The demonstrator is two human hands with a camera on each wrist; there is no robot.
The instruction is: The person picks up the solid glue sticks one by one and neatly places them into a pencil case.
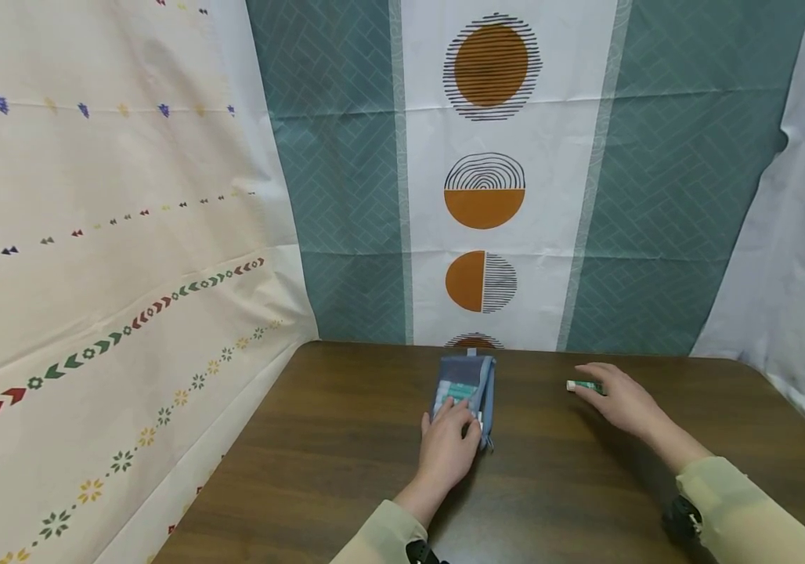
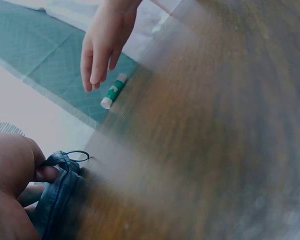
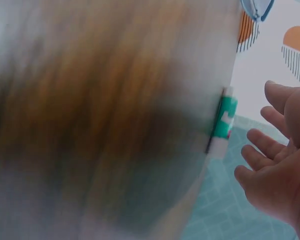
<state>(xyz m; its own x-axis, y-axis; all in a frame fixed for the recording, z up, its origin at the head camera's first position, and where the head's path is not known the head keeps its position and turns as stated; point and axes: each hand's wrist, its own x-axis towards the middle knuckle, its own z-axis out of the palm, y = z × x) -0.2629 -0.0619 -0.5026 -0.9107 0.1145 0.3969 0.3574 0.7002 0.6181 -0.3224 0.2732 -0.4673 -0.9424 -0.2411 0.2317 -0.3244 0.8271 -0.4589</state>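
A blue-grey zippered pouch (image 1: pixel 460 368) lies on the table, with a pale and green item showing through its front. My left hand (image 1: pixel 449 446) is at the pouch's near end, fingers bent over it; in the left wrist view, fingers grip the edge of the pouch (image 2: pixel 57 195) near its zipper pull. Farther right lies a green and white glue stick (image 3: pixel 224 120). My right hand (image 1: pixel 621 398) reaches just over it, fingers spread and loosely bent, a gap showing between fingers and glue stick in the right wrist view.
The brown wooden table (image 1: pixel 332 462) runs back to a hanging cloth (image 1: pixel 339 188) with green and white panels. Cream patterned fabric (image 1: pixel 113 313) hangs along the left side, and white fabric (image 1: pixel 797 266) hangs at the right.
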